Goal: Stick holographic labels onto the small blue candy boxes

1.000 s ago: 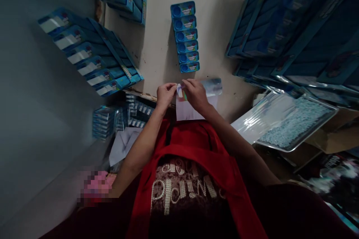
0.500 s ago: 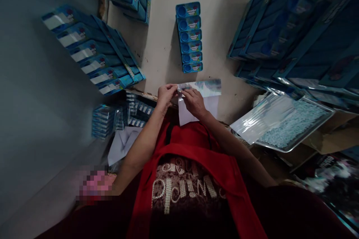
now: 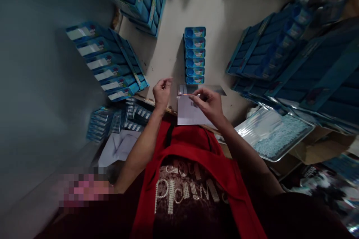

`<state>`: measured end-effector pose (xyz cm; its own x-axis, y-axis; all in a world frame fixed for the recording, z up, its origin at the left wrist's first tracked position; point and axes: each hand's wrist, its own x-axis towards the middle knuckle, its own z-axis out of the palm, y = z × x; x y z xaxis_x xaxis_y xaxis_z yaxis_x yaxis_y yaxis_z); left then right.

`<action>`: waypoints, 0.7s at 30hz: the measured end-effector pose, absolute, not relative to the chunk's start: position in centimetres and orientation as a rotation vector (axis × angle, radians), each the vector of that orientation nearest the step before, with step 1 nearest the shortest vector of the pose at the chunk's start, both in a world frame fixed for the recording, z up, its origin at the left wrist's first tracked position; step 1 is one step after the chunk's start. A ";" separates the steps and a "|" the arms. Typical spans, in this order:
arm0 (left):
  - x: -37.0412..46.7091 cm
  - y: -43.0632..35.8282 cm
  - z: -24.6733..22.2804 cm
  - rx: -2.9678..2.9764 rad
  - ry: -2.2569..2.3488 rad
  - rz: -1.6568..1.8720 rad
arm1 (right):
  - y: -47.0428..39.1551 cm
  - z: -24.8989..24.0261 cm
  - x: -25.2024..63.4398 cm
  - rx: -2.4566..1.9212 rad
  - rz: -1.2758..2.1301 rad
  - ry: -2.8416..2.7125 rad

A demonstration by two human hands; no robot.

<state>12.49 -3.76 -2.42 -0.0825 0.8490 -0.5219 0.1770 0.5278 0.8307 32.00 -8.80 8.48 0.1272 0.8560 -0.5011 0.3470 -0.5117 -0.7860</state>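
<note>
A white sheet (image 3: 186,114) with a glossy clear film (image 3: 215,89) along its far part lies at the table's near edge. Over it, my right hand (image 3: 209,104) has its thumb and fingertips pinched at the film's edge; what is between them is too small to make out. To the left of the sheet my left hand (image 3: 162,93) is raised, fingers bent together, touching neither sheet nor film; whether it holds anything is unclear. Just beyond the film stands a row of several small blue boxes (image 3: 195,53).
Stacked blue cartons stand at the left (image 3: 112,61) and right (image 3: 254,50). More cartons (image 3: 148,0) are at the back left. A tray of pale blue pieces (image 3: 283,134) sits at the lower right. Clear-wrapped packs (image 3: 98,124) lie lower left.
My hands have moved apart, the left leaving the sheet and the right shifting rightward. The film's far part now looks flatter. The whole view has shifted, with the box row lower.
</note>
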 end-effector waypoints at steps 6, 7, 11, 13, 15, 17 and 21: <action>11.9 -0.1 1.8 0.585 1.016 0.562 | -2.9 6.8 32.7 -1.827 1.508 -0.926; 12.1 0.3 1.8 0.577 1.022 0.565 | -2.3 6.4 32.9 -1.836 1.498 -0.917; 13.3 0.9 1.0 0.564 1.199 0.571 | -0.9 5.2 33.9 -1.885 1.483 -0.890; 13.9 1.3 0.4 0.555 1.283 0.579 | -0.4 4.8 34.3 -1.882 1.516 -0.848; 14.5 2.3 0.1 0.551 1.315 0.580 | 0.4 4.3 34.7 -1.868 1.503 -0.816; 15.0 3.9 0.0 0.582 1.318 0.573 | 1.6 3.4 35.1 -1.864 1.421 -0.831; 16.7 8.7 -0.2 0.736 1.364 0.625 | 5.8 0.7 36.3 -1.918 1.163 -0.966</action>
<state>16.68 8.73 -0.24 0.1130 0.7676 -0.6309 0.0240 0.6327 0.7740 36.25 5.77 0.69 0.3237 0.8547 -0.4057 0.2418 -0.4893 -0.8379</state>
